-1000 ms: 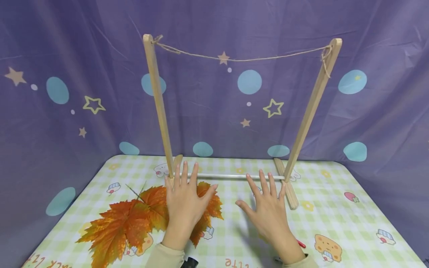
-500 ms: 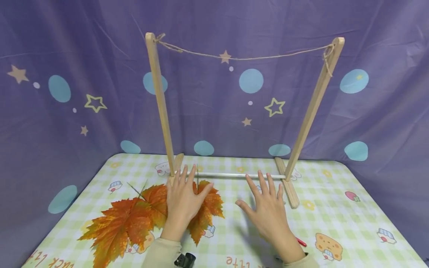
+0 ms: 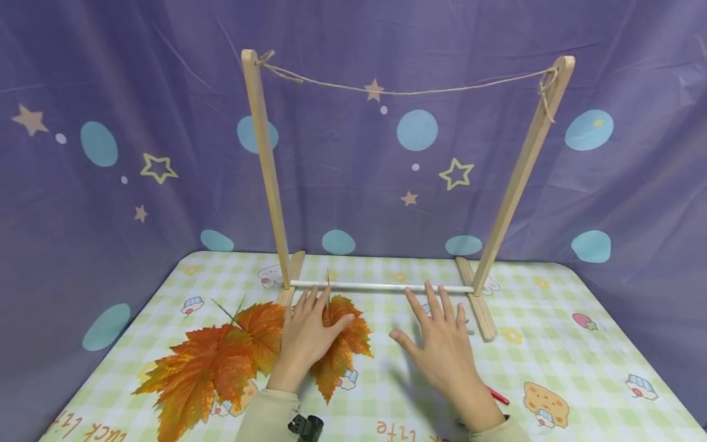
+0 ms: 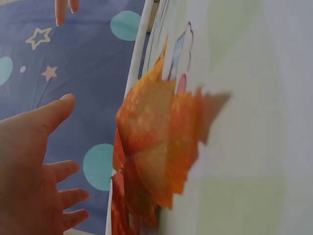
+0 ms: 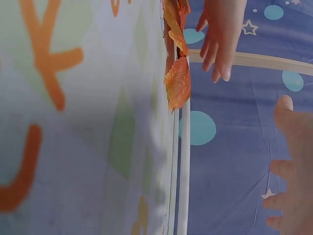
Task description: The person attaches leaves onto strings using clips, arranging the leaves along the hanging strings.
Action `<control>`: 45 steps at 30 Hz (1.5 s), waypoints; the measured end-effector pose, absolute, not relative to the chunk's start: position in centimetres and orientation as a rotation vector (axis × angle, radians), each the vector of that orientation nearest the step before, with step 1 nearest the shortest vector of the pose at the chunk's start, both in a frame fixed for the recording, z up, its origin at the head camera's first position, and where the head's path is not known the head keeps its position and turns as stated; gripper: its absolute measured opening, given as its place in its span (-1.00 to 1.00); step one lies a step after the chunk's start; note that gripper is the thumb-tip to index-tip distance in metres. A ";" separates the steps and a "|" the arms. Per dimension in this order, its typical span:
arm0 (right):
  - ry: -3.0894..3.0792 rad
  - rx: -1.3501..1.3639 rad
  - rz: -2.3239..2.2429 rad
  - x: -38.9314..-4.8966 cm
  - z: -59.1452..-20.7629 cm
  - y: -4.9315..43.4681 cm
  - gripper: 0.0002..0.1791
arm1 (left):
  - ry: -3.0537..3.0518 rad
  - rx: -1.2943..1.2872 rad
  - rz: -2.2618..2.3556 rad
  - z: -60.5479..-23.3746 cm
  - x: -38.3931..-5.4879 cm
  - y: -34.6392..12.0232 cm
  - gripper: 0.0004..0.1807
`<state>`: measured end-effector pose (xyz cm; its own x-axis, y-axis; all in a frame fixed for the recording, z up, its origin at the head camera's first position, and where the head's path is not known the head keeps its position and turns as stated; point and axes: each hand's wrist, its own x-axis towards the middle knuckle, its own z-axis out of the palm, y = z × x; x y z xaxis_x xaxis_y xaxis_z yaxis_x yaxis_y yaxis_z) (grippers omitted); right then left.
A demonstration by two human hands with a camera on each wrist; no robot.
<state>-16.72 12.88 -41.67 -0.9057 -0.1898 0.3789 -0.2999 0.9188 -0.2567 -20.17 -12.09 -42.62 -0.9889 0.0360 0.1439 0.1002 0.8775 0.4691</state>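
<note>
My left hand hovers with straight, slightly bent fingers over orange-red artificial maple leaves. In the left wrist view a gap shows between that hand and the nearest leaf. More maple leaves lie to its left, overlapping, with thin stems pointing away. My right hand is held above the cloth, palm down, fingers spread, holding nothing. Ahead of both hands stands a wooden frame with a left post, a right post and a sagging twine tied between their tops.
A white rod joins the posts low down. The right foot of the frame lies beyond my right hand. A thin red object, partly hidden, lies beside my right wrist. A green checked tablecloth covers the table; a purple curtain hangs behind.
My left hand has drawn back slightly toward me, its fingertips lower in view, uncovering a leaf stem. The right hand has hardly moved. The head view has shifted a little.
</note>
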 end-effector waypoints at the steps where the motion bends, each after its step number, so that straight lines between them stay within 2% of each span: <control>1: -2.729 0.362 0.442 -16.7 -41.7 12.9 -0.11 | -2.921 -0.106 -0.749 -42.8 -20.3 -12.2 -0.07; 29: -2.742 0.374 0.456 -16.6 -41.6 12.7 -0.11 | -3.044 -0.085 -0.830 -43.4 -20.3 -13.4 -0.12; 45: -2.746 0.389 0.481 -16.4 -41.6 12.6 -0.13 | -3.053 -0.194 -0.689 -43.2 -19.9 -12.5 -0.20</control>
